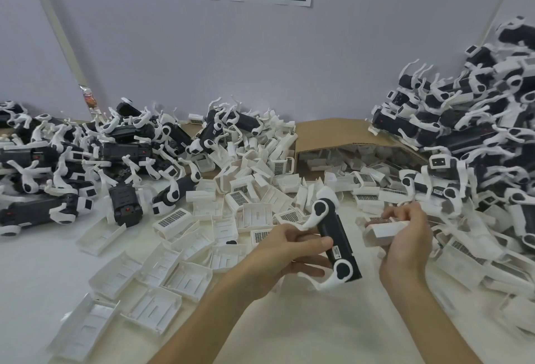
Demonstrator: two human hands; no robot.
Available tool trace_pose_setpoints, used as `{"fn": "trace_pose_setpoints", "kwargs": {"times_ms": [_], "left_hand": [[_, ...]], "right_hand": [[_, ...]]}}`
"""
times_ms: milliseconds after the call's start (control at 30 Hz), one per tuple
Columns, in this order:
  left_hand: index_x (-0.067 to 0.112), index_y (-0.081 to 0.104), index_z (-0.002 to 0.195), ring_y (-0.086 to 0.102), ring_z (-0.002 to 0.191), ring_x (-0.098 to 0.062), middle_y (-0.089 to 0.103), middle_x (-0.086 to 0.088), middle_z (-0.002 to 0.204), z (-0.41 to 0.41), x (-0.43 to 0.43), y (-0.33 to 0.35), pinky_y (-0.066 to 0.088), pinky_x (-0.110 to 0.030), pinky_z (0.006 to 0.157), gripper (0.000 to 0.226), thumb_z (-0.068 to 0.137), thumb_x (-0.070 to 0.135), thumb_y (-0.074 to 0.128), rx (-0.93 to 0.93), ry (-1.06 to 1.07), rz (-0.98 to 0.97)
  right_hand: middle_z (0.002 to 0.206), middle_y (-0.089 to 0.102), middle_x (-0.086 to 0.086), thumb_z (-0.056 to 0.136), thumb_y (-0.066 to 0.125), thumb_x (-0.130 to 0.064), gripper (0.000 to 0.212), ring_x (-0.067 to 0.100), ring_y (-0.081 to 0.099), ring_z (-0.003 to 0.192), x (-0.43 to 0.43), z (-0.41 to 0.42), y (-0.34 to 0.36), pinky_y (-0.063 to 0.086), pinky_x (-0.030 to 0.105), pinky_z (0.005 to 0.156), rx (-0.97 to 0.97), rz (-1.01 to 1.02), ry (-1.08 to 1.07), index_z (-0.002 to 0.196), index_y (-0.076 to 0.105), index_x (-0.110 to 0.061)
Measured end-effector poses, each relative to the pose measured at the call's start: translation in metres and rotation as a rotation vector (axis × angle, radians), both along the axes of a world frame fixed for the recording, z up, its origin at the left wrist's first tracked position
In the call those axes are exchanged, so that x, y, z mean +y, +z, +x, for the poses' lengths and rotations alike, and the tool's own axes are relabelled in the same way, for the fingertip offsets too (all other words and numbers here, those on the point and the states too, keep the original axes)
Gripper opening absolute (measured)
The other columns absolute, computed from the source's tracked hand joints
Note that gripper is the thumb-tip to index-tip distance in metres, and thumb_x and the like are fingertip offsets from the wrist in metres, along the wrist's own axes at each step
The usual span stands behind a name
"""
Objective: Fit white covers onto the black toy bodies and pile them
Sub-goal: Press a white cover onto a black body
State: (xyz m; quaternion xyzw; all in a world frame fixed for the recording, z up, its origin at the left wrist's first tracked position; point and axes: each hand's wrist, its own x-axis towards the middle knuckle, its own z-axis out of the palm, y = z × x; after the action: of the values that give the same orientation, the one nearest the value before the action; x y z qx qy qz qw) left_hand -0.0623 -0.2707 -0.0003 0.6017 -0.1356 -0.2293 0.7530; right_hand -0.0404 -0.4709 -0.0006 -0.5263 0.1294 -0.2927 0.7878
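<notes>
A long black plastic toy body (335,229) with white jointed legs at both ends is gripped around its middle by the left hand (289,256), while just right of it a white rectangular plastic cover (385,232) is pinched in the right hand (408,243), with loose white covers (185,274) strewn left of it.

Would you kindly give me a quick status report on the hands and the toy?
Left hand grips black toy body. Right hand holds white cover, not yet fitted. Nothing between the two.
</notes>
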Motion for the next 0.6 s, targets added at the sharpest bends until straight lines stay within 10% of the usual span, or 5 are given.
{"fn": "trace_pose_setpoints", "kwargs": {"times_ms": [333,600], "left_hand": [[0.015,0.072,0.108,0.074,0.094,-0.022,0.077,-0.011,0.106,-0.003,-0.005,-0.005,0.060,-0.029,0.077,0.023,0.086,0.010,0.078,-0.065,-0.050,0.090],[0.007,0.072,0.113,0.074,0.098,-0.028,0.077,-0.012,0.106,0.003,-0.001,-0.002,0.061,-0.033,0.082,0.032,0.086,0.023,0.077,-0.049,0.214,0.002]], "right_hand": [[0.065,0.067,-0.006,0.092,0.039,-0.062,0.052,0.014,0.064,0.063,0.019,-0.010,0.004,0.049,0.036,0.067,-0.069,-0.248,0.155,0.062,0.068,-0.029],[0.105,0.063,0.016,0.093,0.066,-0.027,0.019,0.038,0.066,0.093,0.033,-0.019,-0.003,0.055,0.054,0.080,-0.105,-0.470,0.507,0.102,0.058,-0.014]]}}
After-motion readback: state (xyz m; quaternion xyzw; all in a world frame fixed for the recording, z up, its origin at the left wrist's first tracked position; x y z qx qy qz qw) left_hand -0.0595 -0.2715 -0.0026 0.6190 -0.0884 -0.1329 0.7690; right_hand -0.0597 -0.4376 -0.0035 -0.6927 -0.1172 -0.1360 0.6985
